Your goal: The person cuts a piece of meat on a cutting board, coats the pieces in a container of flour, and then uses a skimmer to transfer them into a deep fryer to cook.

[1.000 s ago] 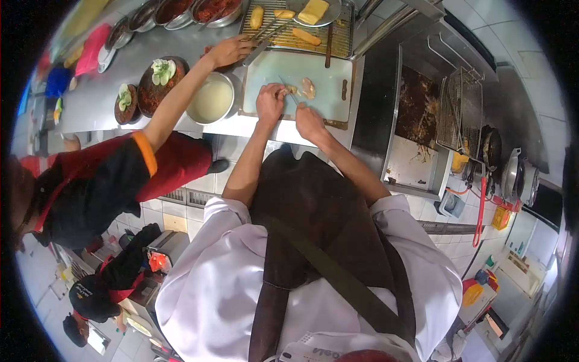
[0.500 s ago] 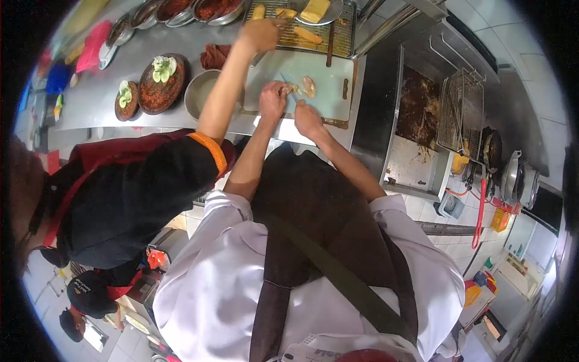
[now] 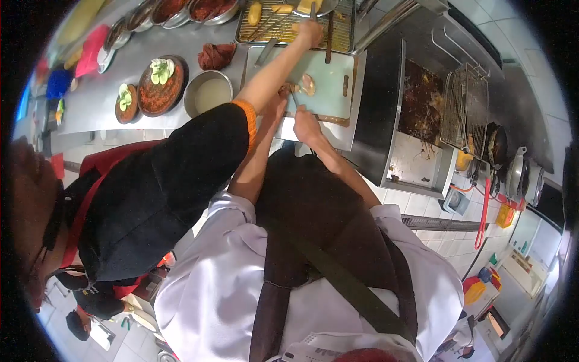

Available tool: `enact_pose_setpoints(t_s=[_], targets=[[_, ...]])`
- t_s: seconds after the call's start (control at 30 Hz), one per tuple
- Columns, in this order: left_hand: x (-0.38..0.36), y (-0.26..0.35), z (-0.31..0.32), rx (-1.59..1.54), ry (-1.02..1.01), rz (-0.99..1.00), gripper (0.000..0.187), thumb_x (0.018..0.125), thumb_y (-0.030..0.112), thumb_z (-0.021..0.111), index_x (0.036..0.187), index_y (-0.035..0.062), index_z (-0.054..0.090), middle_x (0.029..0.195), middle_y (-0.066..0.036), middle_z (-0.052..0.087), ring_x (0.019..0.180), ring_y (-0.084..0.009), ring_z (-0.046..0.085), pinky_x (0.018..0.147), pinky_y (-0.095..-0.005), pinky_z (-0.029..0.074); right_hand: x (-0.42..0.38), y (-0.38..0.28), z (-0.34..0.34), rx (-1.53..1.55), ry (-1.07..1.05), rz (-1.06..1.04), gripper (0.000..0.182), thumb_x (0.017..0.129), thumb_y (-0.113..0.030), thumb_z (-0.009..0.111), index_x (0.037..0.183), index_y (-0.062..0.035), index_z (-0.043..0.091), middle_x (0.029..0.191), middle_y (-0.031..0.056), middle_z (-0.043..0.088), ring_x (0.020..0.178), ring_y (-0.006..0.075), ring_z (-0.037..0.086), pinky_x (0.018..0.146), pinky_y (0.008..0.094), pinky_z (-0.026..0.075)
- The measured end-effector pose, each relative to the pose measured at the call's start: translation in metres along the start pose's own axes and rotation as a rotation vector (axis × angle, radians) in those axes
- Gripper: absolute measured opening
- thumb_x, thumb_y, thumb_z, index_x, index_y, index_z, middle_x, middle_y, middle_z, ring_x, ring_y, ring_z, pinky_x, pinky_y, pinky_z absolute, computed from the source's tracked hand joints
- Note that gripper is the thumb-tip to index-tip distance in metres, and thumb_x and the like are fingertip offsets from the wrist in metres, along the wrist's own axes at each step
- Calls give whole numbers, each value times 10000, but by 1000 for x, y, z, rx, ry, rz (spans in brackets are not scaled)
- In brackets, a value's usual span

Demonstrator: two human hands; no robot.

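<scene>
My right hand (image 3: 307,125) is closed around the handle of a knife (image 3: 295,101), whose blade points away over the pale green cutting board (image 3: 330,72). My left hand (image 3: 277,106) is curled on a small piece of meat (image 3: 288,88) beside the blade; a co-worker's forearm hides part of it. Just right of the blade lies a pale slice of meat (image 3: 308,84). A brown strip (image 3: 345,85) rests near the board's right side. Toward the upper left of the board is a flat metal blade (image 3: 266,53), lying at a slant.
From the left, a co-worker's arm (image 3: 271,75) crosses above my left hand, reaching the wire rack (image 3: 344,33) of yellow pieces. Left of the board stand a metal pot (image 3: 208,92), a red-brown cloth (image 3: 216,56) and stone dishes of red paste (image 3: 158,96). A fryer basket (image 3: 458,111) is at right.
The co-worker's hand has moved right across the rack to the plate with yellow food, and the forearm now covers part of my left hand. My hands stay at nearly the same spot.
</scene>
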State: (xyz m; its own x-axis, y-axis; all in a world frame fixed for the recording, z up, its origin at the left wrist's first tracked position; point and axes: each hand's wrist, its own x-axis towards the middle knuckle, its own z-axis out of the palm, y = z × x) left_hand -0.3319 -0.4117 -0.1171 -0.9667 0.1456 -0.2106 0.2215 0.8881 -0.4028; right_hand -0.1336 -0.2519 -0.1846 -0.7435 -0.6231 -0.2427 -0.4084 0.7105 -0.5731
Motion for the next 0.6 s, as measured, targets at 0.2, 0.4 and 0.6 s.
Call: enact_pose_setpoints(t_s=[0.2, 0.4, 0.6], targets=[[41, -5, 0, -359, 80, -21, 229, 821, 230, 531, 921, 151, 721, 976, -27, 692, 909, -230, 662, 714, -393, 537, -5, 2, -4, 12, -28, 15, 204, 758, 35, 431, 926, 141, 480, 790, 367, 585, 781, 488, 604, 717, 529, 486], [112, -14, 41, -510, 90, -169, 264, 847, 291, 527, 987, 159, 707, 1084, -29, 663, 998, -255, 630, 766, -441, 530, -11, 7, -3, -37, -9, -26, 222, 777, -11, 458, 936, 127, 528, 787, 316, 617, 771, 436, 635, 717, 484, 524], [127, 1, 35, -402, 53, -291, 342, 851, 378, 531, 1069, 157, 675, 1181, -22, 620, 1069, -257, 596, 826, -460, 497, -18, 9, -8, -47, -54, -9, 228, 765, 9, 467, 948, 140, 506, 810, 336, 605, 797, 454, 620, 731, 496, 504]])
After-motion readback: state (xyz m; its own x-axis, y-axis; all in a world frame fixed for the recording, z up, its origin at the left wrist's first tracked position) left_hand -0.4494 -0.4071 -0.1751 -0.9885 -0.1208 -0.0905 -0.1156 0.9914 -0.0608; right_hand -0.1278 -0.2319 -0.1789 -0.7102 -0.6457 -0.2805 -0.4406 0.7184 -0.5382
